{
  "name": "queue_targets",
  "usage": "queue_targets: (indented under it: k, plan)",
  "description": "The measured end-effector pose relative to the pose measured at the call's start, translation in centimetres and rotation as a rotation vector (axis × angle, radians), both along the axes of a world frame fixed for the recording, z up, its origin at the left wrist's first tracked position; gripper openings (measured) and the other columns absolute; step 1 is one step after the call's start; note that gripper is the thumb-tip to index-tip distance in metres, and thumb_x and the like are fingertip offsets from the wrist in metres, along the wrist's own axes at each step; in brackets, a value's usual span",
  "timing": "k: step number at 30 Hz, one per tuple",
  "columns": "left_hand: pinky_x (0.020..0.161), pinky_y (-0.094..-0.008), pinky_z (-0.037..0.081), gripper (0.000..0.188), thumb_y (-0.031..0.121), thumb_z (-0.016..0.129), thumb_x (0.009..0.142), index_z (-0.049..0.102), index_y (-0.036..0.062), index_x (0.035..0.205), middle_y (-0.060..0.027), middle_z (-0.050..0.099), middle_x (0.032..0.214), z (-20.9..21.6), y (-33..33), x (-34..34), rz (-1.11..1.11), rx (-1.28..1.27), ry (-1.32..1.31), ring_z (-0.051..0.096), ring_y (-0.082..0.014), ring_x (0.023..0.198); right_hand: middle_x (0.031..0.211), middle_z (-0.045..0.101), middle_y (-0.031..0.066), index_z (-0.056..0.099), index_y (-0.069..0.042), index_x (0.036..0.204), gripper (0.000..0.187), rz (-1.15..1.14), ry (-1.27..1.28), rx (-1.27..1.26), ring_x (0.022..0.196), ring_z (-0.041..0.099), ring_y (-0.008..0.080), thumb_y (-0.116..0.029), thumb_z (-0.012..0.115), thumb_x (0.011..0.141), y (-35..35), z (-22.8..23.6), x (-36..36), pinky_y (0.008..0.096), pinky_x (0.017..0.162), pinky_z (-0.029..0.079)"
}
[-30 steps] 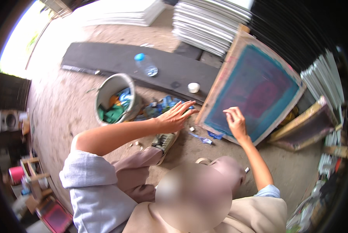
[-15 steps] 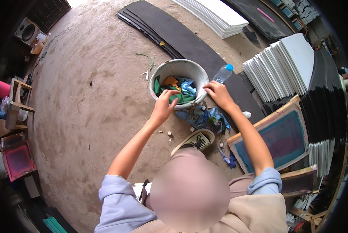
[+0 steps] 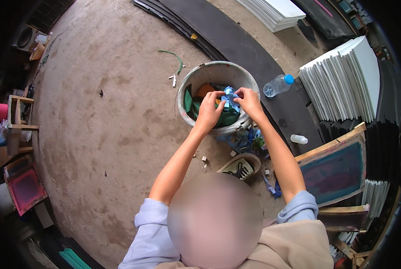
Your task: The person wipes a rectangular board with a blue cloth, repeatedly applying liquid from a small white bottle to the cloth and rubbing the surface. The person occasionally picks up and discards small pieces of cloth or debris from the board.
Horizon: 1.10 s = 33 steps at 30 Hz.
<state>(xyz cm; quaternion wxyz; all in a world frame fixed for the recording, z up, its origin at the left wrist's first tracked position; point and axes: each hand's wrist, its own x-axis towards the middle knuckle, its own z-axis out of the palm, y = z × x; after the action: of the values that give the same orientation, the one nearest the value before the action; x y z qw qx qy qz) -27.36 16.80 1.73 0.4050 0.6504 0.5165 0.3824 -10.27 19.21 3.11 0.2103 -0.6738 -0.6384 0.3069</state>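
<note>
A worn whitish bucket [image 3: 181, 101] stands on the floor in front of me, with green, orange and blue fabric scraps inside. Over its opening, my right hand [image 3: 250, 105] pinches a crumpled light-blue fabric scrap [image 3: 229, 98] between thumb and fingers. My left hand [image 3: 208, 111] is at the scrap's left edge, its thumb and fingertips apart. Below both hands lies dark green fabric [image 3: 227, 117] in the bucket. Whatever lies deeper is hidden.
A clear bottle with a blue cap [image 3: 279, 85] stands on black sheets [image 3: 250, 49] right of the bucket. Near it lies a small white bottle [image 3: 299, 139]. More scraps [image 3: 238, 141] are by my shoe [image 3: 241, 168]. Wood-framed screens [image 3: 332, 168] and stacked white boards [image 3: 339, 85] are at right.
Both hands have moved in over the bucket, and the right hand has left the rim and taken hold of a light-blue scrap. The view has shifted slightly.
</note>
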Motion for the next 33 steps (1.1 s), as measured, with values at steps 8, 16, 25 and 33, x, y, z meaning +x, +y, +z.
queue_targets:
  k: [8,16,25,33]
  plan:
    - [0.072,-0.0244,0.052,0.023,0.013,0.064,0.088,0.063,0.0025,0.108,-0.0048,0.068,0.091,3.1,-0.3,1.2,-0.022,-0.196,-0.374,0.063,-0.0079,0.079,0.087,0.07,0.0079,0.068,0.001,0.097,0.017,0.0,0.233,0.043,0.079,0.065,0.011,-0.006,0.068,0.082,-3.7,5.2,0.7,0.0245,0.071,0.051]
    - [0.068,-0.0238,0.054,0.014,0.014,0.062,0.09,0.062,0.0019,0.097,-0.0033,0.067,0.087,2.2,-1.4,1.9,0.128,-0.363,-0.654,0.063,-0.0087,0.077,0.079,0.07,0.0109,0.07,-0.002,0.09,0.012,-0.207,0.328,0.16,0.072,0.067,0.0127,-0.01,0.068,0.081,-4.7,5.8,0.8,0.0263,0.064,0.05]
    - [0.079,-0.0283,0.048,0.018,0.012,0.059,0.091,0.058,0.0011,0.105,-0.0046,0.062,0.095,1.4,-1.7,1.6,0.17,-0.352,-0.593,0.059,-0.0112,0.087,0.073,0.069,0.0062,0.07,-0.001,0.092,0.014,-0.395,0.534,0.174,0.068,0.063,0.0096,-0.012,0.067,0.083,-4.6,4.7,1.5,0.025,0.065,0.048]
    - [0.095,-0.0358,0.041,0.04,0.016,0.066,0.084,0.053,0.0028,0.119,-0.0137,0.051,0.116,3.2,-1.7,1.9,0.226,0.065,-0.222,0.053,-0.0274,0.11,0.074,0.069,0.005,0.069,-0.001,0.091,0.015,-0.293,0.478,0.21,0.068,0.063,0.0083,-0.014,0.068,0.083,-4.5,5.3,1.2,0.0241,0.065,0.048]
